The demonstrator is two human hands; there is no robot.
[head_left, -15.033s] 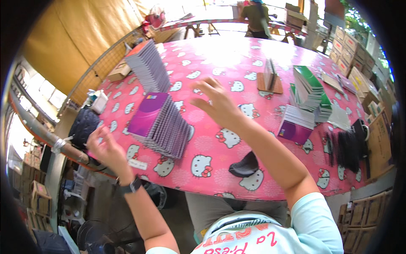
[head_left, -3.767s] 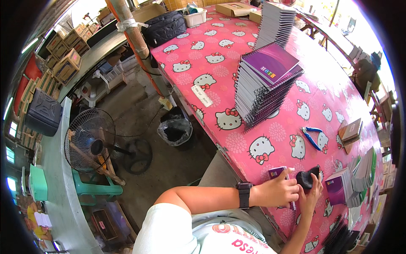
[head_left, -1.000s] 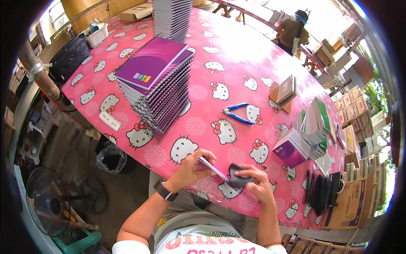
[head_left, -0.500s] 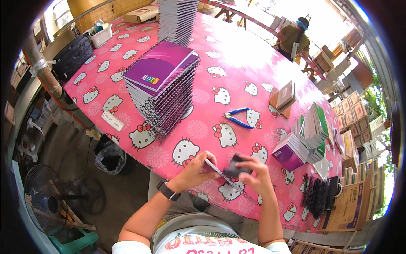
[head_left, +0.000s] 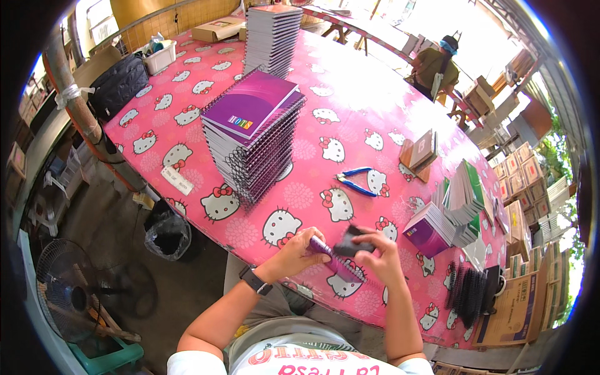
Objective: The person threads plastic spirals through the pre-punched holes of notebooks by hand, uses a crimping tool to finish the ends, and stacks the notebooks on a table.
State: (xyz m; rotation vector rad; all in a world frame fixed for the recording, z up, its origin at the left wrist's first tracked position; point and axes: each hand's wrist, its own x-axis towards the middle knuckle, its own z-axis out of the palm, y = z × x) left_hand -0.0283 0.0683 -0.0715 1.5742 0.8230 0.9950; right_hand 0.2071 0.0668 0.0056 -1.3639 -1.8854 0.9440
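Note:
My left hand (head_left: 299, 255) is closed on the far end of a purple spiral-bound notebook (head_left: 340, 267), which is tilted nearly on edge near the table's front. A wire coil runs along its side. My right hand (head_left: 382, 257) grips a dark grey block (head_left: 351, 242), slightly blurred, held just above the notebook's spine. I cannot tell whether block and coil touch. Beyond my hands lie blue-handled pliers (head_left: 357, 182) with their handles spread. Left of the pliers rises a tall stack of purple spiral notebooks (head_left: 253, 106), coils facing several ways.
Another notebook stack (head_left: 272, 40) stands farther back. At right are purple and green unbound book blocks (head_left: 431, 230), a wooden stand (head_left: 420, 156) and a pile of black coils (head_left: 465, 290). A fan (head_left: 62, 290) and bin (head_left: 167, 231) stand at left. Another person (head_left: 434, 69) is far off.
The notebook has turned in my left hand, so its purple cover shows more. My right hand still holds the dark block near the spine. The whole view has shifted slightly.

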